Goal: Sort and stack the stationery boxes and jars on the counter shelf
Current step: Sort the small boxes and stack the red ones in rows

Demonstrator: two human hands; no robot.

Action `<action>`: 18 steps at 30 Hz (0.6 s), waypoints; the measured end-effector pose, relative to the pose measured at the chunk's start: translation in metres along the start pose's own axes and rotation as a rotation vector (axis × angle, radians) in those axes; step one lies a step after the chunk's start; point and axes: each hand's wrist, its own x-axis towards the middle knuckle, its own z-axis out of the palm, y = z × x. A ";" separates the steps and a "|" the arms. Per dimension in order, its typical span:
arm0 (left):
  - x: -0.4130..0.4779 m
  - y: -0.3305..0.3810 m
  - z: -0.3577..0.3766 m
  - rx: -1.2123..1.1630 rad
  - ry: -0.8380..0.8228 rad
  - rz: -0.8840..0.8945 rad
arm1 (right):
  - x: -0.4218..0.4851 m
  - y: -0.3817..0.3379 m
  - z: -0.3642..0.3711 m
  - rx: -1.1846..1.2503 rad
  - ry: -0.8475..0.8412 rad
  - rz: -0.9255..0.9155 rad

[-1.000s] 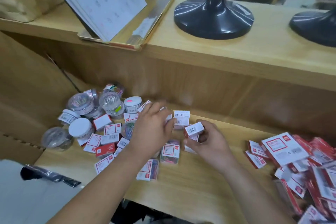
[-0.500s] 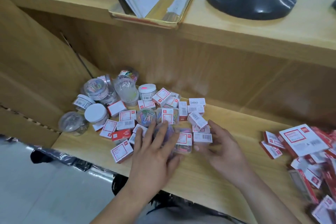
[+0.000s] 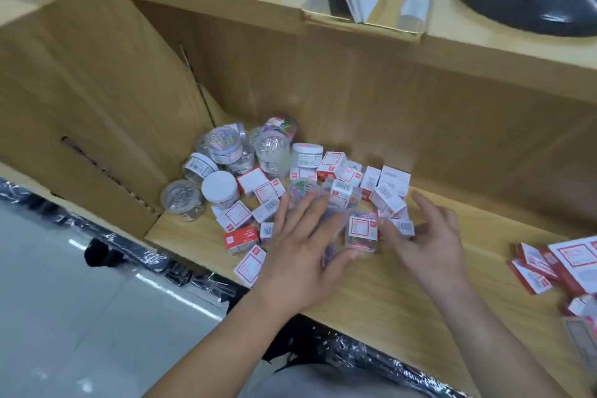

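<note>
Sorting looks barely begun: small red-and-white boxes (image 3: 332,161) and clear jars (image 3: 270,147) lie mixed in one heap at the left end of the shelf (image 3: 387,294). The next move calls for pulling one kind clear and squaring it up. The left hand (image 3: 300,255) lies flat on the heap's near edge, fingers spread, thumb against a clear plastic box (image 3: 361,233). The right hand (image 3: 433,236) is loosely curved, its fingertips at a small white box (image 3: 403,225); whether it pinches the box I cannot tell.

Red-and-white boxes (image 3: 334,163), clear jars (image 3: 270,150), tan wood-grain shelf (image 3: 403,294).
</note>
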 end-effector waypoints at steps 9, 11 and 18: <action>-0.082 -0.033 -0.037 0.044 0.108 -0.396 | 0.011 -0.017 0.010 -0.100 0.082 -0.091; -0.079 -0.031 -0.035 -0.045 0.133 -0.393 | 0.006 -0.038 0.001 0.232 -0.045 0.053; -0.074 -0.016 -0.039 -0.249 0.312 -0.387 | -0.041 -0.072 -0.001 0.751 -0.466 0.429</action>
